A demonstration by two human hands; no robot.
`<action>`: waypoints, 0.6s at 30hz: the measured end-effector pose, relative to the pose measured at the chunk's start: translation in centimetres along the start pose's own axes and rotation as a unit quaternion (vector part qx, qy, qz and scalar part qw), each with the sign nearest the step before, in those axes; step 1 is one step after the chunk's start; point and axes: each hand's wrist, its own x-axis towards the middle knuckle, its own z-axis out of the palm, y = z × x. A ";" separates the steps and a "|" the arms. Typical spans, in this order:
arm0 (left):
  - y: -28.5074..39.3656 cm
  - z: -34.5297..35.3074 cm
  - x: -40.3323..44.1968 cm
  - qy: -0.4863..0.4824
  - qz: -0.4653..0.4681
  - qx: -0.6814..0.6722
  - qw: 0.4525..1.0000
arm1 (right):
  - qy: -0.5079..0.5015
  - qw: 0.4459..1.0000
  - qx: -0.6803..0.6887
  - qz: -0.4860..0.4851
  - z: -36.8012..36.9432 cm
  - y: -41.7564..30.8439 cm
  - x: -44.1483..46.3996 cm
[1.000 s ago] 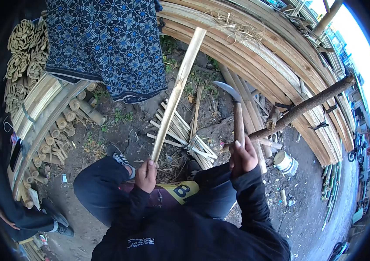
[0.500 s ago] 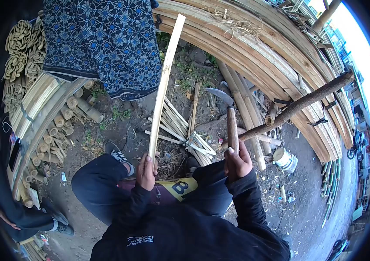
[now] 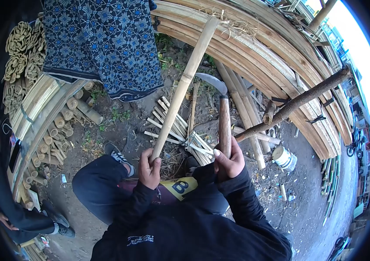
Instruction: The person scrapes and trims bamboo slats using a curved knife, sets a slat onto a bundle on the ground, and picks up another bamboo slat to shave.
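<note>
My left hand (image 3: 149, 168) grips the lower end of a split bamboo strip (image 3: 180, 93), which slants up and to the right with its smooth outer side and a node facing me. In my right hand (image 3: 229, 161) is the wooden handle of a sickle (image 3: 224, 124). Its curved blade (image 3: 213, 81) points left, the tip close to the strip's right edge near the node; whether they touch I cannot tell. Beyond my hands, a tied bundle of thin bamboo strips (image 3: 198, 147) lies on the ground.
Long planks (image 3: 259, 61) are stacked at the upper right, with a slanting wooden pole (image 3: 298, 104) before them. A white bucket (image 3: 284, 159) stands to the right. Patterned blue cloth (image 3: 102, 48) hangs at upper left, above bamboo poles (image 3: 54, 130). A seated person (image 3: 15, 209) is at the left edge.
The bamboo strip has turned from its pale split face to its outer side and tilted further right. My right hand has moved the sickle left, towards the strip.
</note>
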 end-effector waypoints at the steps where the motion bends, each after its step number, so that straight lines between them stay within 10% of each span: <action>1: 0.0 0.1 -0.1 -0.002 0.002 -0.001 1.000 | -0.003 1.000 0.006 -0.004 0.3 -0.4 0.1; 18: -2.3 -0.1 -0.4 -0.037 -0.002 0.068 0.997 | 0.016 0.996 0.049 -0.067 1.3 -1.9 1.5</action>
